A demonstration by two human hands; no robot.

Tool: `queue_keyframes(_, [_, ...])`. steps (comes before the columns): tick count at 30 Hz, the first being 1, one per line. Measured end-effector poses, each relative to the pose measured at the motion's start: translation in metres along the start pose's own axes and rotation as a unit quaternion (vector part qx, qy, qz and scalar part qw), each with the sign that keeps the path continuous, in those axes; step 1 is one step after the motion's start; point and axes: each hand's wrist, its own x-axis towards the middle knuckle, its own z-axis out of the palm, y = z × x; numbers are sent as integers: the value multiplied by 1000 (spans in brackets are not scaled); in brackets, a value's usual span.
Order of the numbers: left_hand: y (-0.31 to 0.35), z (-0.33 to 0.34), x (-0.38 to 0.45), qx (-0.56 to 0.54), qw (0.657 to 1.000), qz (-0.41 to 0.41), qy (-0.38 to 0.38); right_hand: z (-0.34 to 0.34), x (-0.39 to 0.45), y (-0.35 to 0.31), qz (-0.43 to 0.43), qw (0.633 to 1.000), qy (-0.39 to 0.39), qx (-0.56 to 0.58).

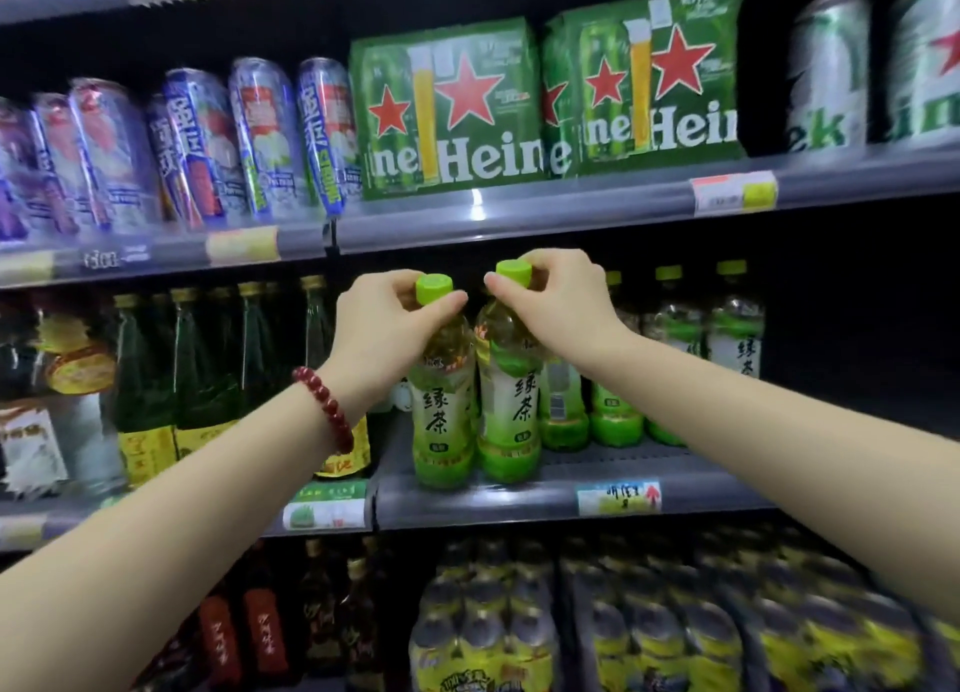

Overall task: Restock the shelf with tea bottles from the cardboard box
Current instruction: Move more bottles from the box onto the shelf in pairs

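Head view of a drinks shelf [519,499]. Two green tea bottles, each labelled 绿茶, stand upright and touching at the shelf's front edge. The left hand [382,328], its wrist ringed by a red bead bracelet [324,405], pinches the neck of the left tea bottle [441,411] just under its green cap, fingers [441,304] curled closed round it. The right hand [561,307] grips the right tea bottle [509,405] at its cap in the same way. More tea bottles [675,369] stand behind and to the right. On the shelf above are green Heineken packs [447,114] beside blue-and-white cans [260,135], whose print is too blurred to read. Dark green glass bottles [208,359] stand left of the tea. A price tag [618,496] fronts the shelf; its writing appears handwritten but cannot be made out.
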Motion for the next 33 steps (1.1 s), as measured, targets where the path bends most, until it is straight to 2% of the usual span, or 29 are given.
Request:
queue_keyframes(7, [-24, 7, 25, -27, 998, -55, -14, 24, 12, 19, 18, 1000, -13, 0])
queue_keyframes(13, [-39, 8, 30, -69, 993, -98, 23, 44, 20, 17, 24, 999, -7, -21])
queue_keyframes(19, [-42, 32, 5, -4, 991, -5, 135, 45, 9, 28, 31, 997, 35, 61])
queue_keyframes(23, [-57, 37, -4, -12, 997, 32, 67, 38, 2, 33, 21, 997, -27, 64])
queue_keyframes(26, [-66, 30, -9, -53, 998, 2, -19, 35, 0, 43, 37, 992, -112, 55])
queue_keyframes(29, [-72, 25, -12, -95, 993, -24, -67, 32, -1, 48, 31, 982, -173, 68])
queue_keyframes(33, [-74, 16, -2, -32, 988, -32, -144, 28, -8, 53, 29, 965, -256, 41])
